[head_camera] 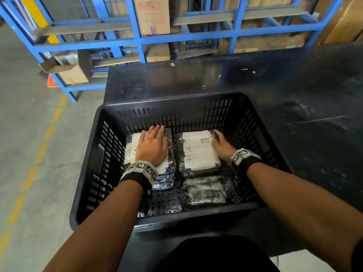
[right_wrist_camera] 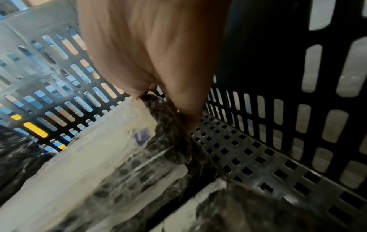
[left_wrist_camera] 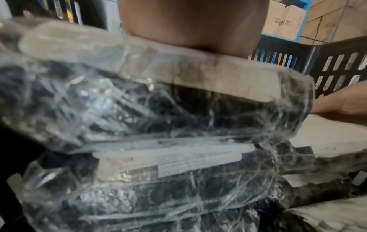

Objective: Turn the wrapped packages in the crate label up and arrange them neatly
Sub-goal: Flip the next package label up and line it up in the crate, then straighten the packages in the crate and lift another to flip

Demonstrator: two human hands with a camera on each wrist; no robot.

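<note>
A black slotted crate (head_camera: 176, 101) holds wrapped packages in clear film. My left hand (head_camera: 152, 146) lies flat, fingers straight, on the white label of the left package (head_camera: 131, 146). The left wrist view shows that package (left_wrist_camera: 178, 97) stacked on another one (left_wrist_camera: 158, 196), with my palm (left_wrist_camera: 190, 23) on top. My right hand (head_camera: 221, 143) rests with straight fingers against the right edge of the right package (head_camera: 198, 154), whose barcode label faces up. In the right wrist view the hand (right_wrist_camera: 158, 55) meets that package (right_wrist_camera: 89, 157) at its corner. A third package (head_camera: 204, 191) lies nearer me.
The crate stands on a black table (head_camera: 294, 85). Behind it are blue steel racks (head_camera: 141, 42) with cardboard boxes (head_camera: 153, 14). Bare perforated crate floor (head_camera: 165, 199) shows at front left. On the left is concrete floor with a yellow dashed line (head_camera: 41, 152).
</note>
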